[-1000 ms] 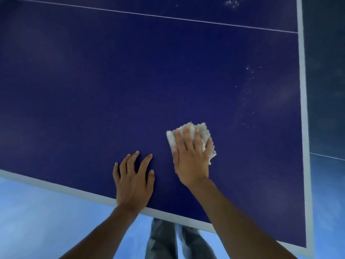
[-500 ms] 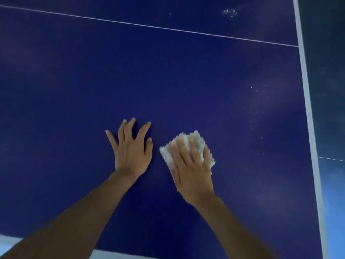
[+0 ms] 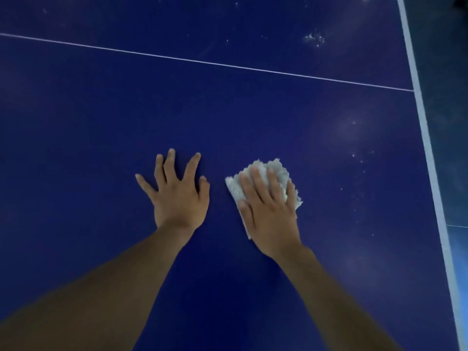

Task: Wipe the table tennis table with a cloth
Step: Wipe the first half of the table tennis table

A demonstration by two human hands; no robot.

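Observation:
The dark blue table tennis table (image 3: 101, 117) fills the view. My right hand (image 3: 268, 211) lies flat on a crumpled white cloth (image 3: 272, 168) and presses it onto the surface with straight fingers. The cloth sticks out beyond my fingertips and on both sides of the hand. My left hand (image 3: 177, 196) rests flat on the bare table a short way left of the cloth, fingers spread. Pale dust specks (image 3: 359, 160) dot the surface to the right of the cloth.
A thin white centre line (image 3: 202, 62) crosses the table beyond my hands. The white edge stripe (image 3: 430, 160) runs down the right side, with the floor past it. A cluster of white specks (image 3: 315, 39) lies beyond the line at the upper right.
Both hands have moved farther onto the table, away from the near edge, which has dropped out of view. The cloth slid forward under my right hand.

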